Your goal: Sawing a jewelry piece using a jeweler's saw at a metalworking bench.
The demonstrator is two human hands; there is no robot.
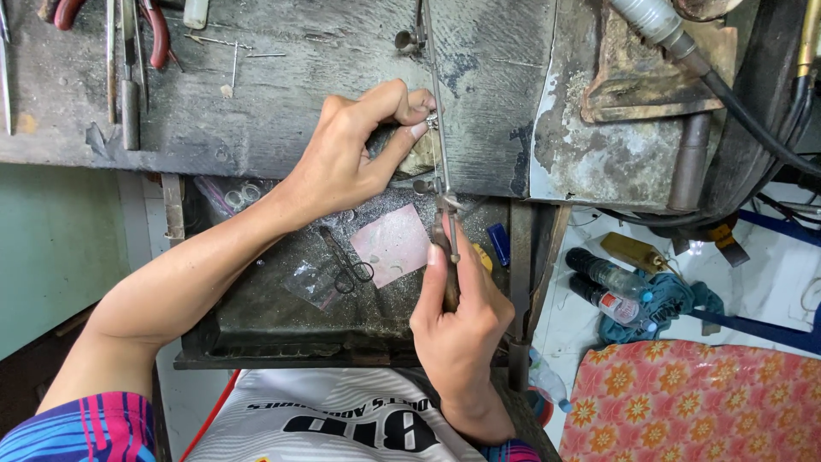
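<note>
Left hand (355, 150), centre of frame: fingers curled narrow, thumb and forefinger pinching a small silvery metal piece (432, 122) against the worn wooden bench peg (419, 158) at the edge of the grey, scarred workbench (299, 85).

Right hand (457, 321), lower centre: closed in a fist around the dark wooden handle of a thin-bladed jeweller's saw (443, 184), whose frame runs upward past the pinched piece.

Risks, as judged: the blade stands just beside the left fingertips; a slip or a jammed stroke could nick them. The fine blade could snap if twisted. The small piece could spring loose and drop into the dusty dark metal catch tray (256, 325) below.

Packages and labels:
- Pale pink square paper sheet (395, 244), centre of tray.
- Clear plastic bags (229, 195), upper left of tray; another under the small black scissors (346, 265).
- Small blue rectangular object (500, 244), tray's right edge.
- Two clear plastic bottles with dark caps (609, 287), right of centre, one with a red label, beside a teal cloth (676, 299).
- Orange flowered cushion (693, 402), lower right.
- Red-handled pliers (158, 34), upper left.
</note>
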